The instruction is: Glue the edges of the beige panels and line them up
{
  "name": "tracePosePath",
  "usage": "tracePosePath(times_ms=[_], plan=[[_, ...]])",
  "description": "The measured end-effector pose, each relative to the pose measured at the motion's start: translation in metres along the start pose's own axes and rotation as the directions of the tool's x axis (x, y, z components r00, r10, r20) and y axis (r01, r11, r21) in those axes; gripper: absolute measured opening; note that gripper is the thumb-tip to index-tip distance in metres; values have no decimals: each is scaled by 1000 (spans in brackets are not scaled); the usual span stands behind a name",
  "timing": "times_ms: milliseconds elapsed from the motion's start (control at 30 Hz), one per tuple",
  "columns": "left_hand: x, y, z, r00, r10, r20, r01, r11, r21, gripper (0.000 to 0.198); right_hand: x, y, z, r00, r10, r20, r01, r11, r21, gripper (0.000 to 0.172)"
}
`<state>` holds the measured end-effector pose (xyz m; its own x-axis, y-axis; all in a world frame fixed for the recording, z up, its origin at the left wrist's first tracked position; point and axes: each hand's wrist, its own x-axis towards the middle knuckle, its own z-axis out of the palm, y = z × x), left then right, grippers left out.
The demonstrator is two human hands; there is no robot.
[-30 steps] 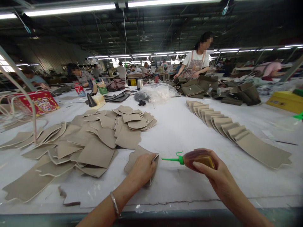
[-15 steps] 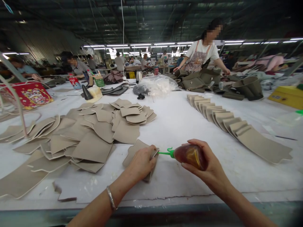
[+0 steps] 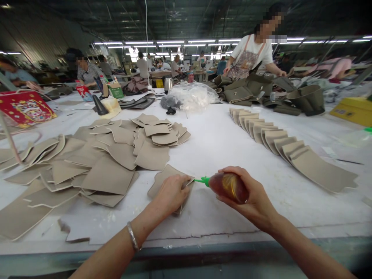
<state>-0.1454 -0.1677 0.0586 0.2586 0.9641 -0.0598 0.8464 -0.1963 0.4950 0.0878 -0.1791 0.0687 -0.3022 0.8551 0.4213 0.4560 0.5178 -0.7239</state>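
Taupe, smooth-faced panel (image 3: 159, 180) centre stage in the head view, lying at the near part of the white-covered counter (image 3: 213, 141), and the left grip (image 3: 172, 190) has it pinched near its right-hand corner, fingers bent over the top. Across from it comes the right grip (image 3: 245, 193), wrapped around a squeeze bottle (image 3: 228, 188) of reddish-amber liquid, tipped on its side, green nozzle (image 3: 200, 180) aimed straight at that corner. Tip and edge look all but together; whether they truly touch, I can't tell.

Tight quarters, this! The nozzle points right by the left fingertips, so a small wobble of the bottle could put liquid on skin, and from there smears onto the panel's face. Squeeze too hard and a blob could run over the edge or drip to the counter's covering, where the next piece laid down might pick it up. And if that pinch slackens, the panel may pivot and the nozzle would miss its edge.

Watch the left flank too: a loose heap of panels (image 3: 107, 164) sits just beside the working piece, easily nudged by the forearm. Over right, the overlapping row of panels (image 3: 279, 145) lies well apart, likely safe unless an elbow swings wide.
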Motion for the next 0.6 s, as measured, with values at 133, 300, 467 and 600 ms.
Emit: tracePosePath(times_ms=[133,300,467,600], plan=[[0,0,1,1000,7,8,-7,1000,14,39,1,6,0,998,61,-2,-61,996,60,47],[0,-3,3,1000,23,4,-24,999,46,40,-1,11,1,996,72,-61,-67,994,82,47],[-1,-1,2,999,39,16,-40,993,112,39,-6,12,0,991,132,26,-135,974,183,48],[-3,0,1,998,53,31,-56,991,121,41,-2,17,-1,988,152,-22,-144,966,214,48]])
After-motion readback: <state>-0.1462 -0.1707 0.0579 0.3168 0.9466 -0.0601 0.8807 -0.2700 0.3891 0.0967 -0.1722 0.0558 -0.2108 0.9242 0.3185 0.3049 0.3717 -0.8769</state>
